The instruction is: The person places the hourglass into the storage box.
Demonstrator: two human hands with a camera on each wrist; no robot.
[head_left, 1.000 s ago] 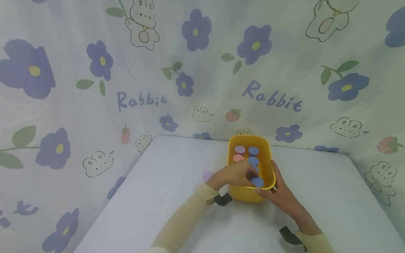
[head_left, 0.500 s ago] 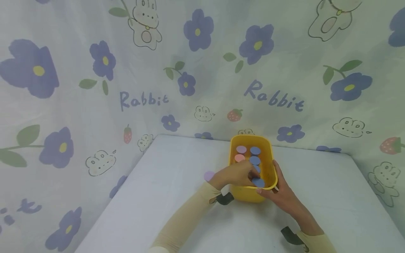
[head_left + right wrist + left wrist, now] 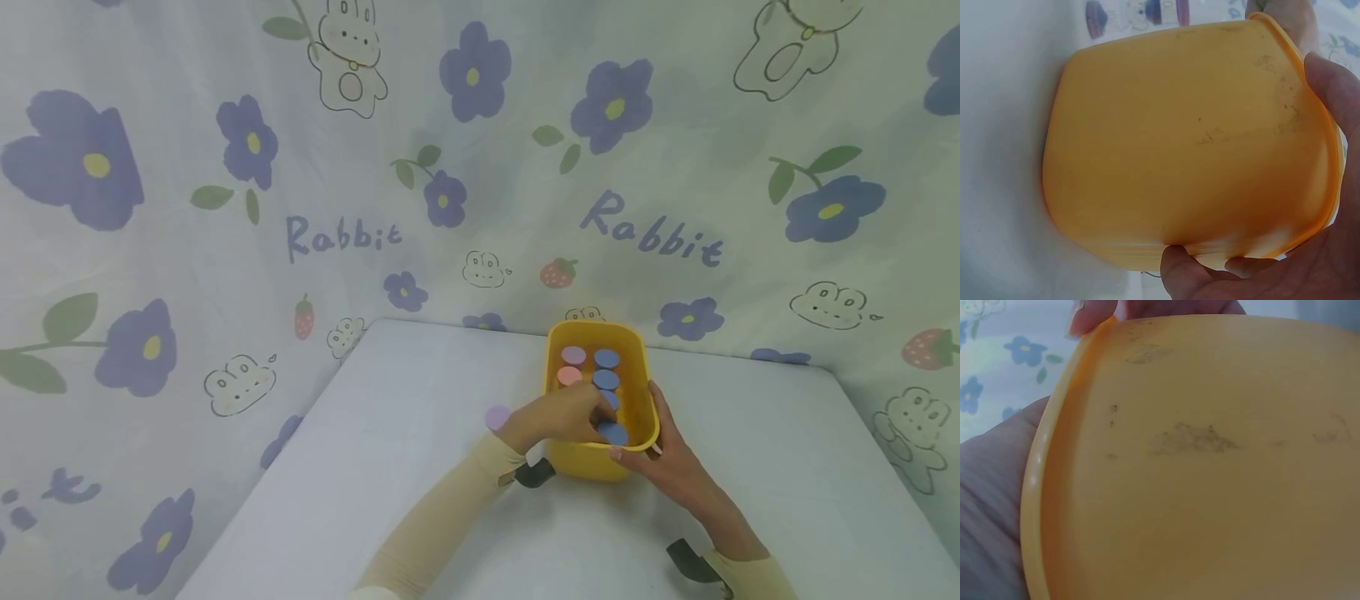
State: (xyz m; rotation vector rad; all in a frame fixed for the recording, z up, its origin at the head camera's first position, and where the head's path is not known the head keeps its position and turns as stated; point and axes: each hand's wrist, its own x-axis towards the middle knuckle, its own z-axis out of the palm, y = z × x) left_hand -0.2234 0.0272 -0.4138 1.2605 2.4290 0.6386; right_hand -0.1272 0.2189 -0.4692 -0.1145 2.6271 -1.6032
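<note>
A yellow bin (image 3: 588, 462) stands on the table with several round-topped pieces inside. Blue tops (image 3: 607, 358) line its right side; a lavender top (image 3: 573, 356) and a pink top (image 3: 569, 376) sit at left. My left hand (image 3: 562, 412) reaches over the near rim, its fingertips pinching the nearest blue-topped piece (image 3: 615, 434); the piece's lower part is hidden. My right hand (image 3: 675, 467) grips the bin's near right corner. In the right wrist view its thumb (image 3: 1335, 87) lies at the rim and fingers (image 3: 1185, 272) press the side wall. Scuffs mark the bin's wall in the left wrist view.
Left of the bin, a lavender-topped piece (image 3: 498, 417) stands on the white table (image 3: 390, 467), partly behind my left wrist. A curtain (image 3: 480, 167) printed with flowers and rabbits hangs behind the table and at its sides.
The head view has shifted slightly. Both hands keep their places at the bin, and the pieces in it stay as they were.
</note>
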